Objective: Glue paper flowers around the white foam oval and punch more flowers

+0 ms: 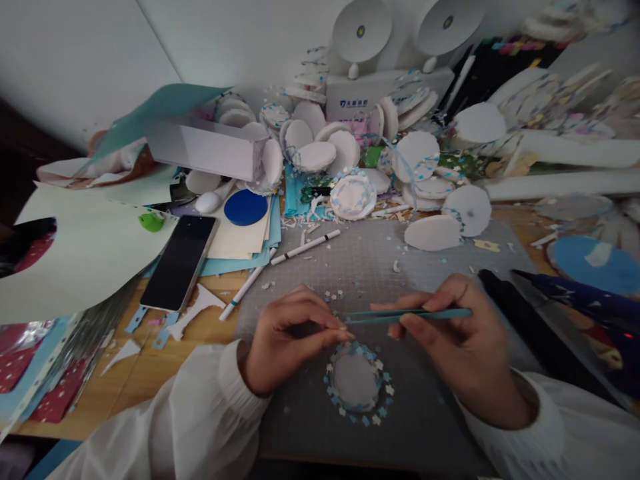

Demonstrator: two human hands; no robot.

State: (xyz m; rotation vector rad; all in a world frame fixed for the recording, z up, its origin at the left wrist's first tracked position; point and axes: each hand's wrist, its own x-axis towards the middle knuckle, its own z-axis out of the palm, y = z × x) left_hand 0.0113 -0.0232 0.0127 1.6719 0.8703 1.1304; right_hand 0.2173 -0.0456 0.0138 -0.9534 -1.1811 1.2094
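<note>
My right hand [453, 333] is closed around teal tweezers [407, 315] that point left, their tips meeting the pinched fingertips of my left hand [287, 337]. My left thumb and forefinger are pressed together on something too small to make out. Just below both hands a grey disc [356, 380] lies on the grey cutting mat [370, 267], ringed by several small blue and white paper stars [384, 400]. A few loose stars lie on the mat above my hands.
A black phone [181, 261] lies at left beside two white pens [305, 247], cream paper and a blue disc [245, 207]. A heap of white foam discs [320, 155] and a white box [207, 148] crowd the back. Black strips [530, 320] lie at right.
</note>
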